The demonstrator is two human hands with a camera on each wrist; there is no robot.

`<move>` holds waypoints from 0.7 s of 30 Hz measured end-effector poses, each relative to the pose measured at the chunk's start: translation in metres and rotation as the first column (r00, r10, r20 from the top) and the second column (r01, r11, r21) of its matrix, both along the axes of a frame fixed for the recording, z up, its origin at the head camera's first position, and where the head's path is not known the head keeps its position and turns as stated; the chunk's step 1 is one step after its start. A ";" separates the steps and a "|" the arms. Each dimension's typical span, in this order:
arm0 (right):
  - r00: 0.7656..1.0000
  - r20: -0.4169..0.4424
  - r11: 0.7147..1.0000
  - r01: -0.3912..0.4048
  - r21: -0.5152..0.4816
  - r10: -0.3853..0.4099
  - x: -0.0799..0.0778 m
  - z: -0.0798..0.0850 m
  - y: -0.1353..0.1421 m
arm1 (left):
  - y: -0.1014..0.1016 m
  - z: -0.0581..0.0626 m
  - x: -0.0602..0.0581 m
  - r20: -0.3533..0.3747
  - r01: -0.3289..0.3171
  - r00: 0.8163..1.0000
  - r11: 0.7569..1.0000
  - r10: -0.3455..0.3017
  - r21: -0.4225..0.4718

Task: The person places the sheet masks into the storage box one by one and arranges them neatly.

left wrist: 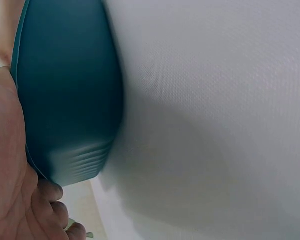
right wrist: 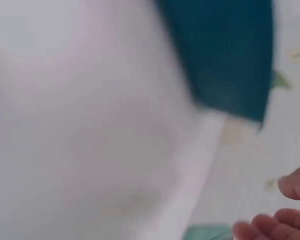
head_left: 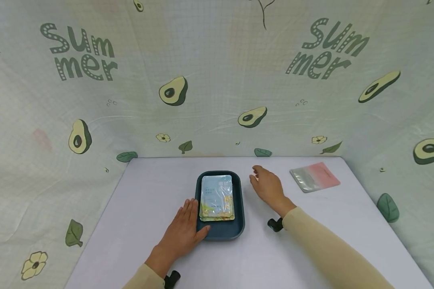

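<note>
A dark teal tray (head_left: 222, 233) lies on the white table. In it rests a small stack of light-blue glossy packets (head_left: 217, 196) with yellow and green print at the bottom. My left hand (head_left: 182, 230) touches the tray's left edge, fingers straight and together, the thumb over the near-left rim. The left wrist view has that hand (left wrist: 10, 165) against the rim, beside the tray's outer wall (left wrist: 70, 85). Just right of the tray, apart from it, my right hand (head_left: 269, 188) hovers with loosely bent fingers and holds nothing.
A flat pouch (head_left: 315, 177), part silver and part pink, lies at the table's back right. Behind and beside the white table (head_left: 159, 176) hangs a pale cloth (head_left: 209, 60) printed with avocados and leaves.
</note>
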State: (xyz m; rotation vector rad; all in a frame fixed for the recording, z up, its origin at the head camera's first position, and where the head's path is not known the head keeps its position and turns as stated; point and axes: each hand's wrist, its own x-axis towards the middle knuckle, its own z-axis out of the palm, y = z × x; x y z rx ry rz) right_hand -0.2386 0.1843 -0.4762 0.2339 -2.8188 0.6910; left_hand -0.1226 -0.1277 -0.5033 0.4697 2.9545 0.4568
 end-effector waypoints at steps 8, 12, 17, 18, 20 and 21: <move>0.964 0.221 0.976 0.108 0.189 -0.149 -0.005 -0.033 0.095 | 0.001 0.002 0.001 0.002 -0.002 1.000 1.000 0.002 0.008; 0.926 0.324 0.973 0.141 0.185 -0.196 -0.004 -0.040 0.122 | 0.000 0.001 0.001 0.005 -0.004 1.000 1.000 0.004 0.005; 0.892 0.411 0.974 0.116 0.196 -0.189 -0.003 -0.044 0.132 | 0.000 0.000 0.001 0.002 0.000 1.000 1.000 0.000 0.005; 0.892 0.415 0.974 0.104 0.200 -0.181 -0.003 -0.045 0.131 | 0.000 0.001 0.001 0.002 0.001 1.000 1.000 -0.001 0.006; 0.901 0.406 0.975 0.075 0.207 -0.156 -0.002 -0.047 0.129 | 0.001 0.001 0.001 0.003 0.001 1.000 1.000 -0.001 0.006; 0.908 0.396 0.976 0.056 0.212 -0.138 -0.002 -0.048 0.127 | 0.001 0.001 0.001 0.005 0.000 1.000 1.000 0.000 0.005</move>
